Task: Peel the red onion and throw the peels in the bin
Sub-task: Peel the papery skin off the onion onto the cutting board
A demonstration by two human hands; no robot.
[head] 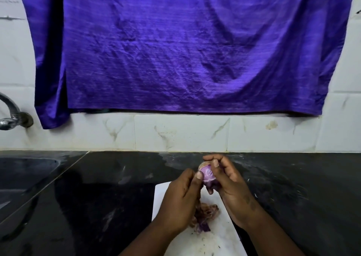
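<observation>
Both our forearms reach in from the near edge of the counter (pixel 97 197), hands meeting. Our left hand (pixel 181 197) presses its thumb against the red onion (pixel 207 175); our right hand (pixel 228 183) curls round it, thumb and forefinger pinching its top.

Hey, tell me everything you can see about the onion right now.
The onion is small and rounded, its bared flesh glossy pale purple with faint streaks; a tan patch shows at its top left. It looks mostly peeled. Both hands hold it up over the far end of the white board: the left hand presses its thumb on the left side, the right hand wraps it from the right, thumb over the top. Fingers hide its lower part.
</observation>
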